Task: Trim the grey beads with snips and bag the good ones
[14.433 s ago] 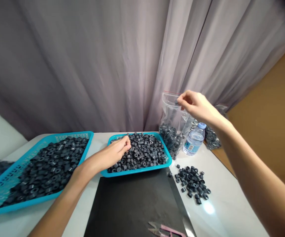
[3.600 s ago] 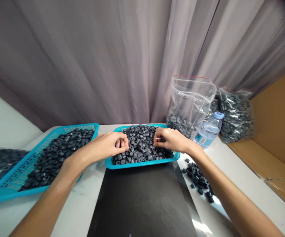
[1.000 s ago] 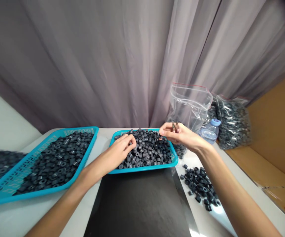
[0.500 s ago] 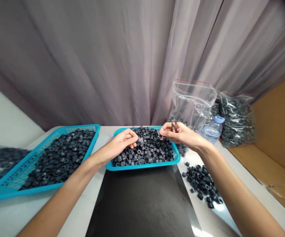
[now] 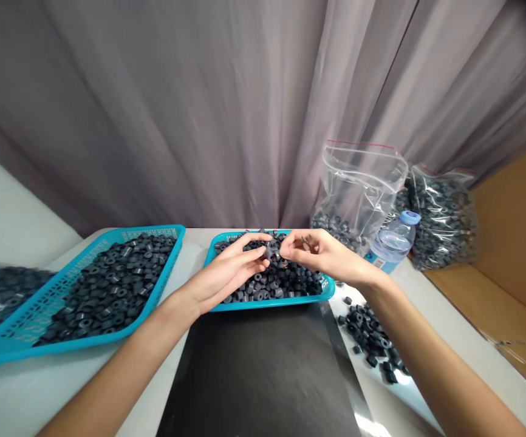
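My left hand (image 5: 231, 267) reaches over the near-centre blue basket (image 5: 267, 304), with its thumb and fingertips around a small dark plastic ring (image 5: 271, 250). Close by on the right, my right hand (image 5: 313, 252) is closed, thumb and index fingertip pinched beside that ring. A small brownish pointed metal tool (image 5: 308, 244) pokes out from its curled fingers; its kind is unclear, and most of it is hidden. Many similar dark rings (image 5: 285, 282) fill the basket beneath both hands.
A larger blue basket (image 5: 85, 349) of dark rings stands left, beside a filled bag (image 5: 5, 291). Loose rings (image 5: 370, 334) lie right of a black mat (image 5: 263, 370). Behind them are an open zip bag (image 5: 358, 188), a water bottle (image 5: 393, 240) and a full bag (image 5: 443, 218).
My hands have come together over the basket, the left moving right and the right moving left. My left fingers have stretched out more. The view has shifted slightly.
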A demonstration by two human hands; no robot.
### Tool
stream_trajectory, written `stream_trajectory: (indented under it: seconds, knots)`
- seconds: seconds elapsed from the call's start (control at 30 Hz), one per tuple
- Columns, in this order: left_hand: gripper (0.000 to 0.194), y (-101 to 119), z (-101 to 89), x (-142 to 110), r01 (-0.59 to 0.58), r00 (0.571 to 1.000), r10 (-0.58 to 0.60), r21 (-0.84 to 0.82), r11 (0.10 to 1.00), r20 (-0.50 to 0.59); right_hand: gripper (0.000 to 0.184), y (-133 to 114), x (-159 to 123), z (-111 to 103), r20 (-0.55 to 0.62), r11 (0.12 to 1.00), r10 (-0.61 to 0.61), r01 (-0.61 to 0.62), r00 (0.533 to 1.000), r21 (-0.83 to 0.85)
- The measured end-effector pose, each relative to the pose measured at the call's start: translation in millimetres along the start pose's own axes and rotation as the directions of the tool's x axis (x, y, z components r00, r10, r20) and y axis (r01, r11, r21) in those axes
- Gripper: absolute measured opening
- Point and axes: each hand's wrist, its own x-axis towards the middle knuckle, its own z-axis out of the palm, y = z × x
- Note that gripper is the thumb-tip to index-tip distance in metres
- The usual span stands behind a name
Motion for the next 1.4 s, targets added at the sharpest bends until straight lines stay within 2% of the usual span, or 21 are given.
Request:
stream_trajectory:
  seconds: [0.3, 0.53, 0.73, 0.83, 0.97, 1.2, 1.4]
  knots:
    - [0.018, -1, 3.3, 1, 0.031, 0.999, -0.032, -0.132, 0.991, -0.004, 0.036, 2, 0, -4, -0.030, 0.999, -0.031, 0.030, 0.999, -0.023]
    - [0.019, 4, 12.7, -3, 0.202, 0.977, -0.212, -0.310, 0.929, 0.002, 0.039, -4, -4, -9, -0.068, 0.996, -0.008, 0.002, 0.998, -0.088]
    - [0.019, -1, 11.8, -3, 0.305, 0.952, -0.290, -0.377, 0.875, 0.096, 0.036, -9, -8, -20, -0.115, 0.985, -0.051, 0.031, 0.992, -0.172]
    - [0.026, -3, 13.7, -2, 0.306, 0.952, -0.288, -0.400, 0.864, 0.108, 0.032, -13, -9, -21, -0.133, 0.973, -0.083, 0.052, 0.988, -0.224]
    - [0.036, -6, 18.1, -1, 0.254, 0.965, -0.257, -0.381, 0.889, 0.043, 0.025, -20, -10, -11, -0.099, 0.953, -0.128, 0.095, 0.987, -0.287]
    - [0.035, -11, 22.0, -2, 0.250, 0.968, -0.228, -0.375, 0.893, 0.102, 0.012, -22, -7, 9, -0.020, 0.885, -0.149, 0.124, 0.989, -0.450]
    - [0.028, -12, 23.2, -2, 0.240, 0.971, -0.223, -0.399, 0.885, 0.090, 0.013, -22, -8, 6, -0.047, 0.863, -0.146, 0.104, 0.988, -0.495]
